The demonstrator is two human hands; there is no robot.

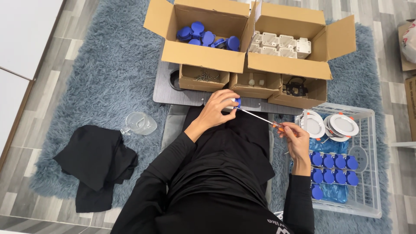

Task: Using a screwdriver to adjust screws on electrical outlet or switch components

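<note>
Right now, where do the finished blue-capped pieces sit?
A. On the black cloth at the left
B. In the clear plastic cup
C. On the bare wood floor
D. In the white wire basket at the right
D: rows of blue-capped pieces lie in the white wire basket, beside the right hand holding the screwdriver.

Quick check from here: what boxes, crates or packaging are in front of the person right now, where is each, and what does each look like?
Left carton: top left, brown, flaps open, blue caps inside.
Right carton: beside it, brown, open, white housings inside.
Three small trays: in front of the cartons, brown, shallow, small parts.
White crate: by the right hand, wire-sided, holding blue-capped pieces and white round fittings.
</note>
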